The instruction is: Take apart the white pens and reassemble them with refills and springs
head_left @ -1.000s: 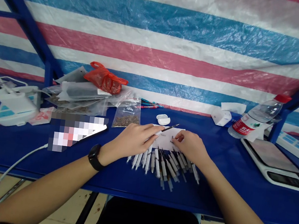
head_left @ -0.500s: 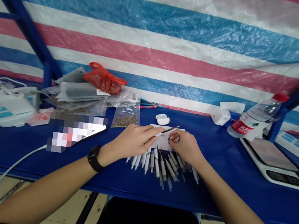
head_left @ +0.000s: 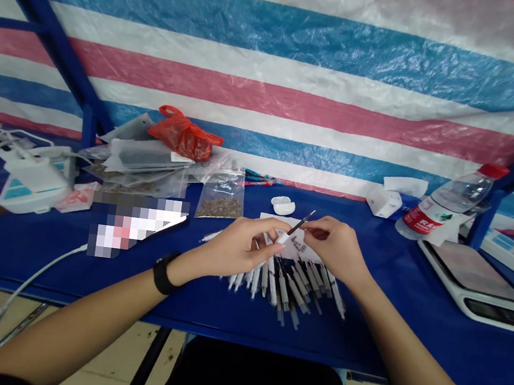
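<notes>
Where the blue tabletop (head_left: 59, 277) runs off to my left, a white power strip (head_left: 36, 181) bristles with pale cables, beneath a slanting blue metal frame (head_left: 62, 59). Behind everything hangs a tarpaulin (head_left: 260, 87) striped in red, white and blue, creased and shiny. Just right of the power strip lies a phone (head_left: 175, 225), mostly blurred out, with a white charging cable (head_left: 44, 266) running from it over the table's edge towards pale floor tiles (head_left: 114, 359). Beyond it, clear plastic bags (head_left: 143, 160) are heaped up, a knotted red plastic bag (head_left: 184, 137) on top; beside them rests a zip bag (head_left: 220, 203) of small brown bits.

My left hand (head_left: 243, 247), a black band (head_left: 165, 274) on its wrist, grips a black-and-white pen-like tool (head_left: 301, 221), its tip slanting up to the right above a white paper (head_left: 276, 221). Nearer me, similar pen-like tools (head_left: 294, 288) fan out across the blue surface. A white earbud case (head_left: 282, 205) sits past the paper. My right hand (head_left: 337, 246) has thumb and finger drawn together near that tip; I cannot tell whether they pinch anything.

Farther right stand a white box (head_left: 383, 203) and a red-capped plastic bottle (head_left: 445, 206), with a digital scale (head_left: 475, 269) just in front.
</notes>
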`<state>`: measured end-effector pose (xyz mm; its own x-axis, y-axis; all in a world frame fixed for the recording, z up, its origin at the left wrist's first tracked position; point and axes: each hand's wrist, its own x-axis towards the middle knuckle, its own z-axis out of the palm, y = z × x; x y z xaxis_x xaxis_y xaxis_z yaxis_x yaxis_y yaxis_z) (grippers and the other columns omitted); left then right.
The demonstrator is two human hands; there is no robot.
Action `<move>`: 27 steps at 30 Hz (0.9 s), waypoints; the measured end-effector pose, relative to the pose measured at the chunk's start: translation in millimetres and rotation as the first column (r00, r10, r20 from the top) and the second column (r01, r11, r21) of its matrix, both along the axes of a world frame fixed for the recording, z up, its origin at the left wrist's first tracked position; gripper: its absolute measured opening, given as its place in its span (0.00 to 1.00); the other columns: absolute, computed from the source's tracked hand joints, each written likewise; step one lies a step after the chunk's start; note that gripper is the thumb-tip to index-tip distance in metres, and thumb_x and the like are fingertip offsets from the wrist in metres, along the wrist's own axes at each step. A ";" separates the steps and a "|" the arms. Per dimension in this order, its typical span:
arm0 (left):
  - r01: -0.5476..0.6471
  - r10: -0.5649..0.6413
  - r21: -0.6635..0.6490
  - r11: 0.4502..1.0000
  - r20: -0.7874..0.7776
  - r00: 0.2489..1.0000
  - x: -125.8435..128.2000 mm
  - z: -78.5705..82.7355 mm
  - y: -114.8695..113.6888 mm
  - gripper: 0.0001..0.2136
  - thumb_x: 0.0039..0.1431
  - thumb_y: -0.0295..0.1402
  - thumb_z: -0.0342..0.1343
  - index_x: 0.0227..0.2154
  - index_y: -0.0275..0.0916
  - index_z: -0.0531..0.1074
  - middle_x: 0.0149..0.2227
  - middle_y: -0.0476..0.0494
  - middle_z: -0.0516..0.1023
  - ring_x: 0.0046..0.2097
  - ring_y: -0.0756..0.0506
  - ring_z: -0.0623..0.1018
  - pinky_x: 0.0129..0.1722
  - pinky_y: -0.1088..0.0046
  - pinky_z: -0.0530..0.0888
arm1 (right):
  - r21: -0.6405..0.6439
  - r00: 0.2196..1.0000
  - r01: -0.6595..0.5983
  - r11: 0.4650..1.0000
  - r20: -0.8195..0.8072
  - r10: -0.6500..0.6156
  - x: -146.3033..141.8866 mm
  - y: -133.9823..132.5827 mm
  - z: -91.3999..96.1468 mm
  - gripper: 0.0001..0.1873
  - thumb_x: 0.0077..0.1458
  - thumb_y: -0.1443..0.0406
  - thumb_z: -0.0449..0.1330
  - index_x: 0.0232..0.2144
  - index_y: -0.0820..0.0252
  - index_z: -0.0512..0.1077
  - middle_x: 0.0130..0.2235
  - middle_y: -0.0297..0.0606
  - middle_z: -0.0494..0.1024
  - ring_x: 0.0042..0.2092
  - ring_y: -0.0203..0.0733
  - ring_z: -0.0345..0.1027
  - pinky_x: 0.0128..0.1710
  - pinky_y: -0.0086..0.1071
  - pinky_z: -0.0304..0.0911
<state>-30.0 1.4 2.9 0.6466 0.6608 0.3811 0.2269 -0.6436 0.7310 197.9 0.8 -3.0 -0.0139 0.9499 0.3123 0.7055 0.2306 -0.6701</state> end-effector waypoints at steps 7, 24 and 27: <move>0.137 -0.127 -0.159 0.978 0.067 0.990 2.8 2.4 -12.2 0.11 0.67 0.35 0.56 0.49 0.38 0.73 0.30 0.50 0.76 0.24 0.53 0.74 0.23 0.80 0.69 | 0.000 0.837 -0.144 0.990 -0.534 0.121 2.7 0.5 6.9 0.07 0.43 0.62 0.69 0.28 0.57 0.81 0.29 0.36 0.82 0.31 0.41 0.75 0.35 0.35 0.72; 0.080 -0.079 -0.008 0.997 0.034 0.996 3.6 -2.9 -7.3 0.11 0.66 0.33 0.56 0.48 0.36 0.74 0.29 0.48 0.78 0.25 0.53 0.77 0.25 0.81 0.72 | 0.266 0.569 -0.235 0.935 -0.742 0.355 -2.4 -18.1 22.1 0.07 0.47 0.64 0.72 0.29 0.51 0.77 0.28 0.28 0.76 0.31 0.37 0.77 0.35 0.34 0.76; 0.082 -0.082 -0.008 0.997 0.030 0.996 3.5 -2.4 -7.8 0.11 0.66 0.33 0.56 0.49 0.35 0.74 0.30 0.47 0.79 0.25 0.53 0.77 0.25 0.81 0.72 | 0.301 0.564 -0.229 0.926 -0.734 0.378 -3.8 -19.0 23.0 0.07 0.46 0.65 0.73 0.28 0.52 0.78 0.27 0.29 0.76 0.30 0.36 0.76 0.34 0.33 0.74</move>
<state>-26.6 -6.5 0.4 0.6871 0.6098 0.3951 0.1517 -0.6521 0.7428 194.0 -18.2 20.0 0.0226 0.8736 0.4862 -0.1871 0.4814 -0.8563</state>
